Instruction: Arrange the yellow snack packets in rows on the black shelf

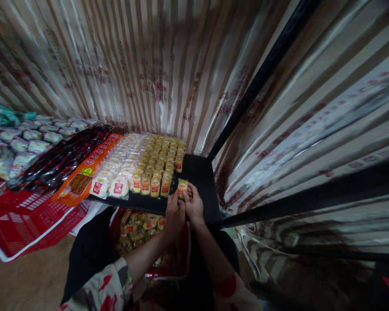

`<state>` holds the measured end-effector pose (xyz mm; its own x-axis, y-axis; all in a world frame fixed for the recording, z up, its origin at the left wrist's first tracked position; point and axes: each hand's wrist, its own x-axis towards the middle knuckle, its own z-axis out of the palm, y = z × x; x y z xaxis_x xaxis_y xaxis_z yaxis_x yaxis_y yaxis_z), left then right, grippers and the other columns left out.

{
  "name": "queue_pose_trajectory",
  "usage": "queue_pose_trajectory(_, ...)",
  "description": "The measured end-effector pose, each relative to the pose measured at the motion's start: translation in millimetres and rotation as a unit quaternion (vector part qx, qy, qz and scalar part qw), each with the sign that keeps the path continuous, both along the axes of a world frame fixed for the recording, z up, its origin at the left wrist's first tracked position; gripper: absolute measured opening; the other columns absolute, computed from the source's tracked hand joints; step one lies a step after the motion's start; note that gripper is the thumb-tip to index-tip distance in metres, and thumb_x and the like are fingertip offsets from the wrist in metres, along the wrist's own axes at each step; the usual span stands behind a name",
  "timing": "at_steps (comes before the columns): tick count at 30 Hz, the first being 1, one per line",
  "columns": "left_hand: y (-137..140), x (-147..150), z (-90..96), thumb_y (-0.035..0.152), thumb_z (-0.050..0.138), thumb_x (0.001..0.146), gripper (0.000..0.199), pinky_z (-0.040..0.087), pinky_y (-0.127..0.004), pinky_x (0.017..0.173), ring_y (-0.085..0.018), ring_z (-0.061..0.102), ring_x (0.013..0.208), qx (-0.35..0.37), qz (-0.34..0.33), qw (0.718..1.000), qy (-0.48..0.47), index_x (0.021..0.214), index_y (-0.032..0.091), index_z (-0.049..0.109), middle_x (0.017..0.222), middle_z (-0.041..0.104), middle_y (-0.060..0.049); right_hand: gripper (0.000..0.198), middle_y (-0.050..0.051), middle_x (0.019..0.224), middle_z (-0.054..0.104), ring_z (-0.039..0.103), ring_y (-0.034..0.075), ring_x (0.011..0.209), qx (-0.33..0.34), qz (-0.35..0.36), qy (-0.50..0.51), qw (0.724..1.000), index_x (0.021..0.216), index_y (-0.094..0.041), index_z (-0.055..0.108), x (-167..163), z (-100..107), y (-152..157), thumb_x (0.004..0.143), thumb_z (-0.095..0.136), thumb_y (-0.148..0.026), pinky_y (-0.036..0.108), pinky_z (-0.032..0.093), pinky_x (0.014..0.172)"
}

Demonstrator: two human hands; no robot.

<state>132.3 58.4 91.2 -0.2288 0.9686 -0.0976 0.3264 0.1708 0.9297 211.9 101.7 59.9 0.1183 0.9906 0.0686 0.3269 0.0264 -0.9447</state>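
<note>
Fingers (190,190) of the left hand (175,214) and right hand (194,206) clamp a yellow snack packet (183,185) with a red label just below the frame's middle, over a black bench (199,177). Rows of matching packets (156,166) line the bench near center, beside white packets (119,186) farther left, while a red basket (185,259) holding loose yellow packets (134,229) sits at lower center.

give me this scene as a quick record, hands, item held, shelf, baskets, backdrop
hands: left hand and right hand together at the packet's near end
held: one small yellow packet
shelf: black shelf, bare at its right end
goods, left to right: dark packs, orange pack, white packs, yellow rows
baskets: red basket at left; another below the shelf, holding yellow packets
backdrop: striped curtain
</note>
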Motion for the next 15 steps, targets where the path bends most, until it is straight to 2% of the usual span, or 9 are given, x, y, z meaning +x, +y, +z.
queue_pose_trajectory(4,27,6,-8.3,0.021,0.035,0.086,0.045,0.027,-0.033,0.11,-0.018,0.041,0.126,-0.005,0.009,0.999,-0.035,0.129,0.014,0.046,0.134,0.047,-0.011,0.038,0.003,0.102,0.065,0.063,0.017,0.088,0.002,-0.021,-0.038,0.999,0.117,-0.024,0.05,-2,-1,31,0.08,0.046,-0.026,0.033,0.051,0.083)
queue_pose_trajectory(7,40,7,-11.4,0.023,0.031,0.089,0.046,0.023,-0.031,0.112,-0.017,0.036,0.131,0.003,0.0,0.998,-0.061,0.132,0.01,0.043,0.14,0.042,-0.011,0.039,0.003,0.102,0.065,0.062,0.017,0.088,0.004,-0.017,-0.049,0.999,0.119,-0.023,0.05,-5,-2,49,0.08,0.045,-0.027,0.032,0.05,0.082)
queue_pose_trajectory(11,53,8,-9.2,0.024,0.027,0.091,0.048,0.02,-0.031,0.114,-0.016,0.032,0.133,0.014,-0.009,0.995,-0.099,0.134,0.007,0.039,0.143,0.037,-0.011,0.039,0.005,0.106,0.063,0.06,0.018,0.09,0.019,-0.012,-0.065,0.998,0.119,-0.023,0.052,-10,-1,66,0.08,0.046,-0.028,0.032,0.048,0.083)
queue_pose_trajectory(15,60,8,-7.7,0.024,0.028,0.092,0.047,0.019,-0.032,0.115,-0.016,0.031,0.134,0.021,0.0,0.994,-0.11,0.134,0.009,0.04,0.144,0.037,-0.009,0.039,0.007,0.109,0.061,0.059,0.019,0.091,0.044,-0.02,-0.083,0.995,0.117,-0.021,0.054,-13,1,75,0.079,0.047,-0.027,0.033,0.047,0.085)
